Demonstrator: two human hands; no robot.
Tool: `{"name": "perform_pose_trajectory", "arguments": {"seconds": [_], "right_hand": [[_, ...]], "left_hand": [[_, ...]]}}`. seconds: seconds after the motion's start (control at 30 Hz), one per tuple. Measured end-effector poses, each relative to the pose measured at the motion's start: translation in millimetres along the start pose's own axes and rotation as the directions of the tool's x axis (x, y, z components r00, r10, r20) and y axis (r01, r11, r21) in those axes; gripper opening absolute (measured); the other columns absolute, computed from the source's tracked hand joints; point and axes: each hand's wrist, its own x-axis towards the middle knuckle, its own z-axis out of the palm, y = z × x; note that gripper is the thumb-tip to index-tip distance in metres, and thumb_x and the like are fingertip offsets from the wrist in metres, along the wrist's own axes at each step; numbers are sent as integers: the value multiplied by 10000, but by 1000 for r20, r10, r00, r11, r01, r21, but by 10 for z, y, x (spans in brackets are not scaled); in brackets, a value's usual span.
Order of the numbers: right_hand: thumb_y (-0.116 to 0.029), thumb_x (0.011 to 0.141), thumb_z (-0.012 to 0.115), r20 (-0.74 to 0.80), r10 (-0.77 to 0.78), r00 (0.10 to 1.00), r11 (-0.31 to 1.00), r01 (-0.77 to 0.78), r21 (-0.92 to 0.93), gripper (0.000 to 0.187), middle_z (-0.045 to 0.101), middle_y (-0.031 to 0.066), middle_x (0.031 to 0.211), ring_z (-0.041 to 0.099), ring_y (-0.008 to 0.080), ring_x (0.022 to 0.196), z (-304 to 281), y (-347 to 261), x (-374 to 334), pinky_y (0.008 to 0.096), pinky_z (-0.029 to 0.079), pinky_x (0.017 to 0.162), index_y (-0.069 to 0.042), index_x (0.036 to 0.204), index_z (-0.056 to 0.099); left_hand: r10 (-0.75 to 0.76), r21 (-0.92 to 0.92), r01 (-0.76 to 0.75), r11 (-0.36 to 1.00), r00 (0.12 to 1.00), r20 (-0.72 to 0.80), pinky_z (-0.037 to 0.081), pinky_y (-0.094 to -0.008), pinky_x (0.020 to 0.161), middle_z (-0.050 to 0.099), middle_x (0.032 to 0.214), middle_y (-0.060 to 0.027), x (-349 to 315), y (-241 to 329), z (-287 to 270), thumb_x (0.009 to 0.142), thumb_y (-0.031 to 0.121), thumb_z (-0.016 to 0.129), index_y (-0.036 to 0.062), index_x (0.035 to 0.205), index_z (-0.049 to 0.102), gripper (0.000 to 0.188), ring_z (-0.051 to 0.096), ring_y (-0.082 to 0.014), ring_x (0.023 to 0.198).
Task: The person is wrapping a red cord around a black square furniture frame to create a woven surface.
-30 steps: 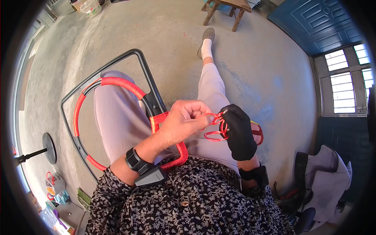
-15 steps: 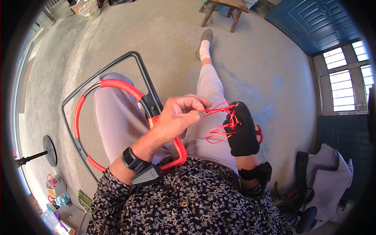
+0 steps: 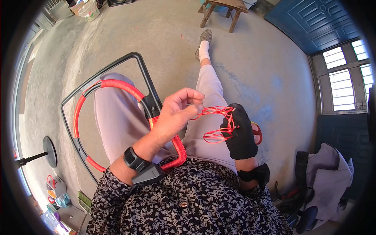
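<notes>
Left hand (image 3: 178, 113), bare and wearing a dark wristwatch (image 3: 134, 159), pinches a strand of red cord (image 3: 213, 113) between thumb and fingertips, closed narrowly around it. Right hand (image 3: 239, 133), in a black glove, has several loops of the same cord wound around its fingers and is closed on them. Both hands hover above the person's lap. Across the lap rests a black metal frame (image 3: 129, 62) with a ring (image 3: 117, 84) partly wrapped in red cord, over a grey concrete floor (image 3: 164, 35).
</notes>
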Motion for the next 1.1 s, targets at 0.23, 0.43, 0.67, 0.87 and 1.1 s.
{"name": "perform_pose_trajectory", "arguments": {"seconds": [0.23,0.43,0.67,0.87,1.1], "right_hand": [[72,776,632,177,375,910,322,-306,896,404,540,72,1050,556,157,866,-93,-27,39,256,479,714,-9,1150,501],[-217,975,428,-172,228,958,930,-162,330,168,403,-29,672,387,57,559,-85,-97,54,213,328,488,-74,991,515],[77,822,544,-46,-189,981,981,187,-47,199,532,89,1010,524,121,736,-283,72,60,231,444,600,13,1008,516],[91,811,558,-42,-44,998,979,51,199,256,535,97,1021,527,124,747,-303,143,33,228,458,613,6,1049,516],[47,843,546,231,339,912,308,-339,889,160,532,96,969,504,123,709,-271,-40,70,229,441,583,13,996,513]], "left_hand": [[109,159,-105,982,994,-12,474,-238,827,580,992,-28,-51,22,113,834,-33,594,0,1052,564,222,562,-83,913],[194,636,-207,744,977,91,511,-250,743,606,913,-28,-92,49,96,859,24,623,3,1015,588,161,584,-84,790],[65,-149,-96,984,978,-201,523,-279,741,649,901,-67,-27,139,-19,950,127,497,23,947,573,129,621,-126,774],[166,-57,-199,978,921,-352,487,-285,836,588,1024,-87,6,209,141,877,95,572,8,1084,532,228,589,-130,893],[222,463,-195,865,975,-4,459,-235,735,593,834,-14,-92,106,124,864,110,617,-7,927,615,133,556,-83,776]]}}
